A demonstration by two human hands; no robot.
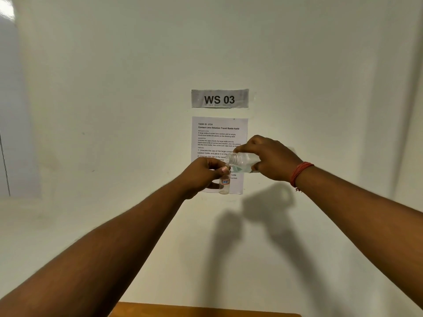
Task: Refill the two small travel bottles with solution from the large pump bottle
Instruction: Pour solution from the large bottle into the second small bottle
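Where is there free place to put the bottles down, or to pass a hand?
Only a bare strip of wooden tabletop shows, at the bottom edge between the forearms. It is crowded higher up, where both hands meet before the task sheet.

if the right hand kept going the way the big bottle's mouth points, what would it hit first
Probably the left hand: the right hand tips the large bottle leftward, its open neck just above the small travel bottle held there. Depth is unclear.
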